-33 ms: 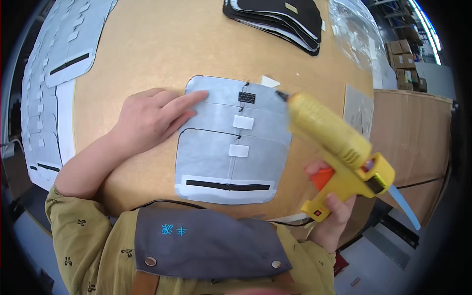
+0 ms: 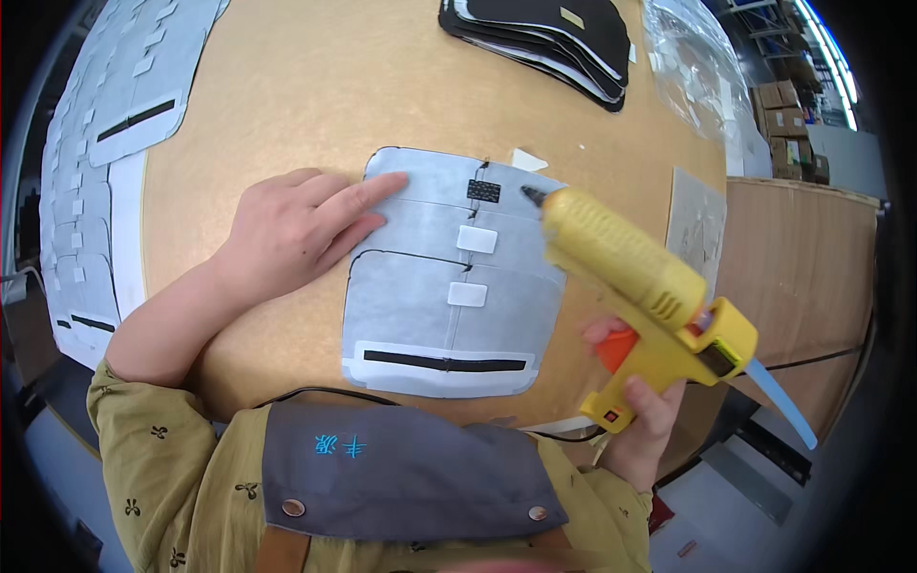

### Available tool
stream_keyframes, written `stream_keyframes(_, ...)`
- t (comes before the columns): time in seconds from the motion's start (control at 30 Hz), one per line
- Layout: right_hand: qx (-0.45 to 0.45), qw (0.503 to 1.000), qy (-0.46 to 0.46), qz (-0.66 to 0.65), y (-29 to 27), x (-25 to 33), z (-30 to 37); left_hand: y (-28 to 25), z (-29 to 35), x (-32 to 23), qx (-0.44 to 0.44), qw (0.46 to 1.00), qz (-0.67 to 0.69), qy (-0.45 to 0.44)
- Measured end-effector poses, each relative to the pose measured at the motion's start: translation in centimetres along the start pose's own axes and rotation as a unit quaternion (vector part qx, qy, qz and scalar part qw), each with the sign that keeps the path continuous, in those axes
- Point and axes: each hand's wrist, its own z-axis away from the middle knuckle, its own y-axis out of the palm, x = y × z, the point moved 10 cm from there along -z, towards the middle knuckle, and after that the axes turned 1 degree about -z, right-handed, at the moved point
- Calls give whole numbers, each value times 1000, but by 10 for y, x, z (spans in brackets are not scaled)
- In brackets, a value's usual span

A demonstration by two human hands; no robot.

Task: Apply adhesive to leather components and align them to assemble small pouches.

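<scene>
A layered grey fabric panel (image 2: 401, 310) lies flat on the table before me. My left hand (image 2: 291, 224) rests at its upper left, index finger stretched out onto the top layer, holding nothing. My right hand (image 2: 651, 406) is wrapped round the handle of a yellow hot glue gun (image 2: 626, 258), a finger by its orange trigger. A pale blue glue stick (image 2: 783, 406) sticks out of the gun's rear. Its dark nozzle hovers over the panel's upper right, beside a black textured patch (image 2: 484, 191). Two white rectangular pieces (image 2: 477, 239) sit below that patch, above a black strip (image 2: 444, 362).
Similar grey panels (image 2: 143, 119) overlap at the left. A stack of black pieces (image 2: 544, 43) lies at the far side, near clear plastic wrapping (image 2: 693, 72). A white scrap (image 2: 528, 160) lies past the panel. The gun's black cord (image 2: 573, 436) runs along the near table edge.
The glue gun has shifted a little left, bringing its nozzle further over the panel's top layer. My left hand stays in place on the panel.
</scene>
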Motion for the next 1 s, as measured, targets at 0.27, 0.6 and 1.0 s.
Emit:
stream_keyframes(0.27,31,996,86,7,35,-10,-16,-1,5,6,8,1000,-6,8)
stream_keyframes(0.6,7,995,94,11,28,-18,-19,2,5,10,6,1000,8,-7)
stream_keyframes(1.0,-17,996,84,41,28,-22,-19,2,4,10,17,1000,9,-11)
